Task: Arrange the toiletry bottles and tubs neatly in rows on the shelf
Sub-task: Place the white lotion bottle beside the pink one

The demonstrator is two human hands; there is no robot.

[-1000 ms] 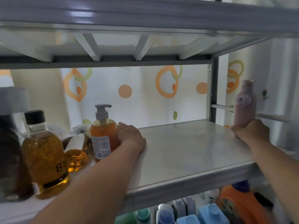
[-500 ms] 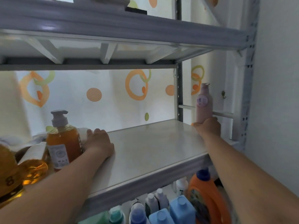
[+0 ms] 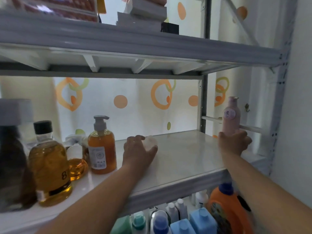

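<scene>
A pink bottle [image 3: 231, 115] stands upright at the far right end of the white shelf [image 3: 185, 159]. My right hand [image 3: 234, 143] is closed around its base. My left hand [image 3: 137, 150] rests on the shelf near the middle, a hand's width right of the orange pump bottle [image 3: 102, 149]. A small pale round thing [image 3: 151, 141] shows at its fingertips; whether the hand grips it is unclear. At the left stand a large amber bottle with a black cap [image 3: 49, 168], a small amber bottle lying tilted [image 3: 76, 163] and a dark bottle [image 3: 11, 166].
The shelf above [image 3: 135, 43] hangs low over the work area and carries boxes. The shelf below holds an orange detergent jug [image 3: 224, 205], blue bottles [image 3: 202, 220] and several smaller ones. A grey upright post [image 3: 205, 105] and a white rail [image 3: 249, 128] stand behind the pink bottle.
My left hand has slid right, away from the orange pump bottle, and a pale round thing now shows at its fingers. My right hand still holds the pink bottle's base. The view tilted upward.
</scene>
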